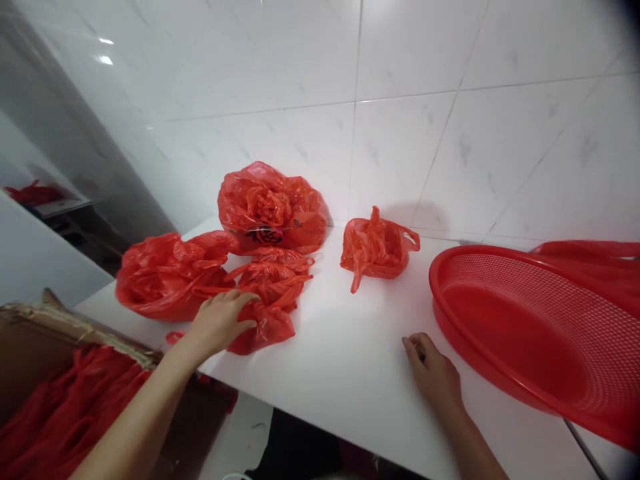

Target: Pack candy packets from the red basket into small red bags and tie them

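My left hand rests against the nearest crumpled red plastic bag, its thumb and forefinger apart in a curve over the bag's left side. Behind that bag, more thin red bags lie bunched close together. My right hand is held low over the white table, fingers curled in with nothing visible in them. Just to its right stands a large red plastic basket with mesh sides. A small gathered red bag with its handles sticking out sits between the hands, farther back.
Against the tiled wall stands a full red bag with dark print. Another bulky red bag lies at left. Below the table's left edge, a cardboard box holds red material. Red plastic lies behind the basket.
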A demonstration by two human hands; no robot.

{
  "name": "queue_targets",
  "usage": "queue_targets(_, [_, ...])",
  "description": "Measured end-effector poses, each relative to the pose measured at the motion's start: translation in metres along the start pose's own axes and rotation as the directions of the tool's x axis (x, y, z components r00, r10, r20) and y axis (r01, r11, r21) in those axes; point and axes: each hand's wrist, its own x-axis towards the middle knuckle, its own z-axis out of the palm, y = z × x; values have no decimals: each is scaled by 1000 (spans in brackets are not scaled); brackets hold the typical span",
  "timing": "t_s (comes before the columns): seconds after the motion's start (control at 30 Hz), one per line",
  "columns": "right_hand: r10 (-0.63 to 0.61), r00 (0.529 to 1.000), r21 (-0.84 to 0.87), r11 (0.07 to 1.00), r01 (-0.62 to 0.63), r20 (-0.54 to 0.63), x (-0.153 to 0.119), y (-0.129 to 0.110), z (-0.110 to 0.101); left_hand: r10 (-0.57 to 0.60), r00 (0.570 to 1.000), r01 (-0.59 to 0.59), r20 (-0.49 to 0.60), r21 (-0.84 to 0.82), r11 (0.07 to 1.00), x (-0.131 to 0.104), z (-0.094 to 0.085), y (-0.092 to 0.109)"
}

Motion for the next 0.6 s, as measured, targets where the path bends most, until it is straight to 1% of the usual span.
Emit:
queue_targets(0.03, [4,1000,3,1000,-4,1,0,0,0,5,1000,-5,-20,-21,1000,-9,-1,2])
queue_targets(0.07, [7,1000,1,1000,-7,3,0,0,0,22,1000,-23,-18,-62,998,-20,-1,5])
queue_targets(0.1, [11,1000,-3,1000,-11,5,0,0,1,44,999,-43,8,-121,992,-33,-1,7])
queue_targets(0.13, [12,1000,-9,1000,-12,7,0,0,1,63,996,-51,62,-185,981,-44,0,8])
queue_targets(0.17, [10,1000,-17,1000,-10,6,1,-1,1,65,989,-33,131,-237,971,-53,4,7])
queue_targets(0.23, [3,1000,-34,999,-2,10,0,-1,1,27,963,49,268,-273,961,-61,17,2])
queue_targets(0.3, [-18,1000,-39,999,19,11,0,-2,1,-42,940,127,339,-231,965,-54,36,-8])
queue_targets(0.37, [-41,999,-38,998,41,9,0,-3,1,-116,936,174,331,-150,973,-36,55,-19])
queue_targets(0.43, [-56,998,-39,998,56,1,0,-3,2,-186,943,211,275,-64,975,-15,71,-26])
queue_targets(0.5, [-58,998,-49,997,57,-9,1,-3,3,-238,950,241,203,10,971,5,81,-27])
queue_targets(0.6, [-65,998,-63,996,65,-12,1,-1,7,-251,961,243,121,73,967,23,90,-24])
